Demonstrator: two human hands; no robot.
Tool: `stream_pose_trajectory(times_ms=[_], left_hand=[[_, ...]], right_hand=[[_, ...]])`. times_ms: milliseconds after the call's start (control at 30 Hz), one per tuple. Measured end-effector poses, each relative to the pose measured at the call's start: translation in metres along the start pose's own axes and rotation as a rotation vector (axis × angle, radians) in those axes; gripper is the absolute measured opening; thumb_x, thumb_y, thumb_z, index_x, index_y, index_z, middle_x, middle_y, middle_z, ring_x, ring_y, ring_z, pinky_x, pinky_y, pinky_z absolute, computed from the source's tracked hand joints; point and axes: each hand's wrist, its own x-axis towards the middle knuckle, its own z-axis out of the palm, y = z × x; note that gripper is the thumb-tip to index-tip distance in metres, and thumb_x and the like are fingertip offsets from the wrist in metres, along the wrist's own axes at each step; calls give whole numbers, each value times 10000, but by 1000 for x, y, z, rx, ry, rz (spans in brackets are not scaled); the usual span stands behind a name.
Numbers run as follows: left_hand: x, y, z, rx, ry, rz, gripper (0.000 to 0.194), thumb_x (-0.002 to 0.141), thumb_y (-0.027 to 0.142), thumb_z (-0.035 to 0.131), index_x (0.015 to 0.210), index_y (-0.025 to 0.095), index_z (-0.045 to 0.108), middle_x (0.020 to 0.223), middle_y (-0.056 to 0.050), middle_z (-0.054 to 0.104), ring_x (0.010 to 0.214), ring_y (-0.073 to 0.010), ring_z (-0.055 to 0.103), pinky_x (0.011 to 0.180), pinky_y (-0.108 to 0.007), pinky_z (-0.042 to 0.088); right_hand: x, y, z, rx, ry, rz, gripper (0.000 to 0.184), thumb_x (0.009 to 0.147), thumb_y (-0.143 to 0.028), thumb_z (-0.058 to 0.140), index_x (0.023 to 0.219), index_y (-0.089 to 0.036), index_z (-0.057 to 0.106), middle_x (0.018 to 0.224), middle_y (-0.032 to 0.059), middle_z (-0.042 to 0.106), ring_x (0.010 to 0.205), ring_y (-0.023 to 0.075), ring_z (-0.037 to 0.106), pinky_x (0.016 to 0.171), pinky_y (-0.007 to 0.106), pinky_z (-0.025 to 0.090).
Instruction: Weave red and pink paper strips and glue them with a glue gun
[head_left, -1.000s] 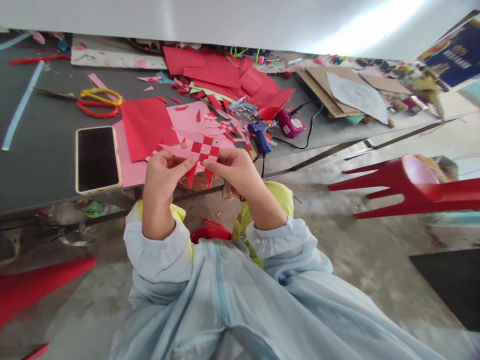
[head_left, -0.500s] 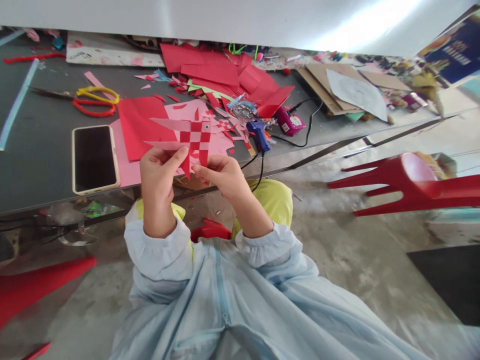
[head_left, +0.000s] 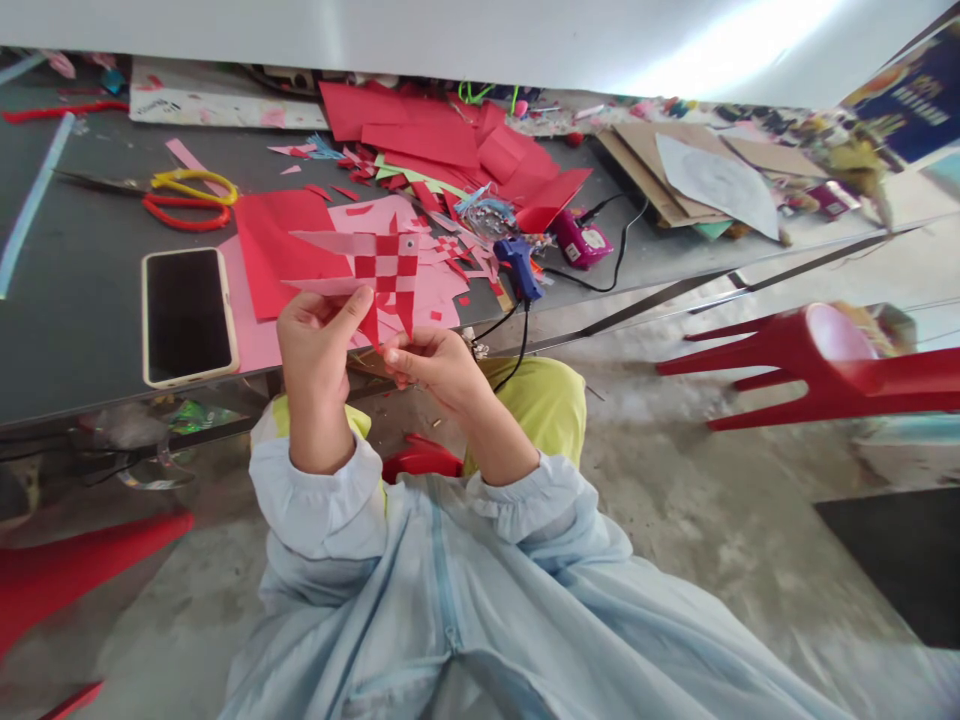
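Note:
A woven paper fish (head_left: 386, 266), checkered red and pink with a small googly eye, is held up over the front of the table. My left hand (head_left: 319, 335) pinches its lower left side between thumb and fingers, near the pink tail strips. Two red pointed fins hang from the underside. Just below, my right hand (head_left: 431, 365) has thumb and fingers closed at the tip of the left fin. Under the fish lie a red sheet of paper (head_left: 281, 245) and a pink sheet (head_left: 251, 335).
A phone (head_left: 187, 315) and scissors (head_left: 191, 198) lie to the left. A blue glue gun (head_left: 517, 268) with a black cord rests at the table edge on the right. Behind are red paper sheets (head_left: 420, 145), scraps and cardboard (head_left: 645, 175). A red stool (head_left: 780, 370) stands right.
The fish has moved left and up, turning more upright. My right hand has slid from its right side down to a fin tip. My left hand keeps its pinch.

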Motion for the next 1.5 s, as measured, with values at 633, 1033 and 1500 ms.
stream_pose_trajectory(times_ms=[633, 1033, 1500], left_hand=[[-1, -1, 3, 53, 21, 27, 316, 600, 362, 887, 585, 211, 610, 622, 30, 677, 625, -122, 656, 612, -255, 557], [-9, 16, -8, 520, -453, -108, 164, 697, 322, 785, 680, 172, 722, 640, -7, 719, 624, -150, 645, 566, -253, 469], [-9, 16, -11, 631, -1032, -202, 104, 736, 249, 646, 738, 174, 717, 587, 22, 661, 528, -99, 546, 494, -210, 361]], right_hand=[[-18, 10, -53, -721, 9, 55, 381, 673, -544, 808, 663, -165, 762, 518, -1, 620, 477, 84, 453, 508, 265, 345], [-48, -66, -54, -935, 150, -331, 351, 816, -487, 748, 981, -177, 767, 735, 14, 687, 622, 123, 552, 612, 286, 422], [-17, -77, -53, -948, -137, -159, 231, 774, -380, 743, 693, -163, 736, 616, 18, 683, 557, 105, 523, 565, 277, 405]])
